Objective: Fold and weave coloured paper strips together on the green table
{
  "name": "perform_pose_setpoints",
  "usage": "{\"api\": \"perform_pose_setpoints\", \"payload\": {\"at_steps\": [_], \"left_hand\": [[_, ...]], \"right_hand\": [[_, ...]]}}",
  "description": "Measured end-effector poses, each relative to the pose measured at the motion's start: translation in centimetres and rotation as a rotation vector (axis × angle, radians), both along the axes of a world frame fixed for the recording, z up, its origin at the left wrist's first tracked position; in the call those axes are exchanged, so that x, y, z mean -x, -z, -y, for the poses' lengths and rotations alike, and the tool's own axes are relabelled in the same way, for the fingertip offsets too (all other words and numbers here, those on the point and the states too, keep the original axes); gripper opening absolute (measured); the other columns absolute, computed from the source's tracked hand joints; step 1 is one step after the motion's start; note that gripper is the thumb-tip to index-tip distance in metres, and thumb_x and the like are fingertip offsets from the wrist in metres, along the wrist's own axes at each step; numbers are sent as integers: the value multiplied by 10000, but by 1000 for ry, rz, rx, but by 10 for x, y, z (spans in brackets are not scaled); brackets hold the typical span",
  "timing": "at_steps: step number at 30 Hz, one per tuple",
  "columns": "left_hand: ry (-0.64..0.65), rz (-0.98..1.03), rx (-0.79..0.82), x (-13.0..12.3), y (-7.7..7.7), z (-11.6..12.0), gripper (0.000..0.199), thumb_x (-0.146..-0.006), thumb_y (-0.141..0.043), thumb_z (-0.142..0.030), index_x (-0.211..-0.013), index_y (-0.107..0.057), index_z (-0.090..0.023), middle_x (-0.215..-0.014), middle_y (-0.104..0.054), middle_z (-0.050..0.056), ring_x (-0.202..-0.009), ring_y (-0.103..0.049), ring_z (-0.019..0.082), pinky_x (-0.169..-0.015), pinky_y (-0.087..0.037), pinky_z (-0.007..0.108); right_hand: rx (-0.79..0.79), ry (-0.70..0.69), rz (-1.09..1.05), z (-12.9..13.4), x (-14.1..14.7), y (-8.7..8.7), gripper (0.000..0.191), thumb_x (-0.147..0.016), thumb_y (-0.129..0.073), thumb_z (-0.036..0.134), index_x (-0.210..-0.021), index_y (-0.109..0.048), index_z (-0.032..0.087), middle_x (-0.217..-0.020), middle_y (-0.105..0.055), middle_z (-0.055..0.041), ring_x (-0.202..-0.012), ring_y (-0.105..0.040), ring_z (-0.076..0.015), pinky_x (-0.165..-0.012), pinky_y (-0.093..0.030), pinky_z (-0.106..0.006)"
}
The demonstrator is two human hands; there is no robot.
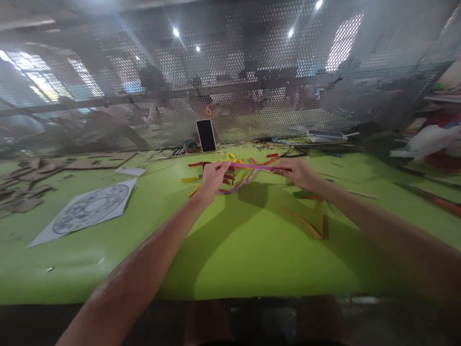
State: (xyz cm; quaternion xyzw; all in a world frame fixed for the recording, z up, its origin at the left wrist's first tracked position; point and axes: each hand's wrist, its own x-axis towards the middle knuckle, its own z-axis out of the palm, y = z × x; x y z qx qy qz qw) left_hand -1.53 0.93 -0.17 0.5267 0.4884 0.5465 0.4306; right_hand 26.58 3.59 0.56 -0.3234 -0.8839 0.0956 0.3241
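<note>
A narrow pink strip [248, 166] is stretched between my hands above the green table. My left hand [216, 178] pinches its left end, and my right hand [297, 173] grips the right end, with a bit of it running under the fingers. Below the strip a pale purple strip [242, 185] curves down and touches or passes near my left fingers; I cannot tell which. Red strips [272, 158] and yellow strips [232, 156] lie just behind. A bent orange strip [309, 224] rests nearer me, below my right forearm, and a green piece [301, 194] sits beside my right hand.
On the green table [230, 259], a printed paper circle [94, 206] and torn cardboard [97, 161] lie left. A phone [206, 135] stands against the perforated metal screen [248, 105]. A white tray [326, 137] is at back right; an orange-handled tool [444, 203] lies far right.
</note>
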Motion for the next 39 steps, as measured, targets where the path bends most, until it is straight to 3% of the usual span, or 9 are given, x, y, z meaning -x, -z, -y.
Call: {"api": "perform_pose_setpoints", "payload": {"at_steps": [4, 11, 16, 19, 21, 25, 28, 32, 39], "left_hand": [[-30, -24, 10, -1, 1, -1, 238, -889, -618, -298, -766, -701, -112, -759, -716, 87, -522, -618, 100, -484, -475, 198], [-58, 113, -16, 0, 5, -5, 255, -840, -646, -310, -667, -639, -125, -608, -636, 18, -463, -540, 66, -472, -444, 181], [243, 289, -22, 0, 4, -1, 372, -840, -682, -488, -1009, -667, -157, -921, -720, 56, -566, -612, 71, -531, -502, 198], [410, 121, 38, -11, 7, 6, 531, -792, -761, -454, -1224, -617, -179, -983, -726, 73, -594, -646, 92, -533, -517, 207], [467, 6, 20, -22, 9, 10, 581, -755, -804, -419, -1244, -624, -161, -983, -729, 84, -639, -671, 112, -560, -536, 217], [380, -6, -92, -40, 8, 16, 473, -764, -782, -456, -1077, -716, -106, -802, -721, 67, -563, -622, 93, -529, -504, 208], [400, -70, -126, -42, 6, 16, 493, -721, -820, -443, -1065, -731, -101, -718, -709, 50, -578, -637, 116, -573, -529, 235], [384, -84, -90, -39, 6, 15, 496, -702, -832, -455, -1041, -740, -105, -731, -725, 56, -617, -667, 137, -637, -559, 261], [416, -24, -51, -32, 10, 20, 406, -692, -844, -447, -924, -758, -125, -816, -767, 89, -682, -725, 179, -724, -612, 323]], "right_hand": [[-9, -2, 11, -2, -1, 3, 381, -963, -480, 504, -996, -768, 257, -937, -739, -87, -869, -666, -246, -799, -523, -395], [-118, 41, 101, -4, 2, 9, 388, -993, -429, 419, -1051, -747, 204, -998, -746, -128, -870, -669, -260, -801, -519, -409], [-112, 73, -7, 5, 9, 4, 405, -1000, -443, 429, -1009, -751, 167, -907, -730, -118, -818, -648, -231, -753, -501, -352], [-98, 89, -102, 11, 15, 2, 423, -996, -460, 454, -980, -752, 148, -848, -714, -104, -781, -636, -219, -722, -490, -338], [-87, 53, -116, 15, 21, 2, 409, -993, -471, 443, -976, -755, 148, -877, -725, -113, -802, -648, -228, -734, -497, -350], [-66, -81, -108, 23, 33, 7, 394, -999, -455, 431, -933, -756, 186, -951, -743, -117, -861, -668, -236, -792, -510, -359], [-39, -77, -133, 24, 38, 11, 400, -990, -452, 459, -878, -741, 206, -932, -745, -117, -864, -666, -249, -808, -509, -376], [32, -73, -146, 24, 40, 13, 344, -974, -469, 448, -894, -729, 237, -1007, -752, -95, -927, -664, -263, -863, -505, -403], [94, -72, -117, 32, 46, 13, 355, -971, -467, 424, -848, -740, 233, -922, -752, -91, -837, -659, -265, -779, -521, -409]]}}
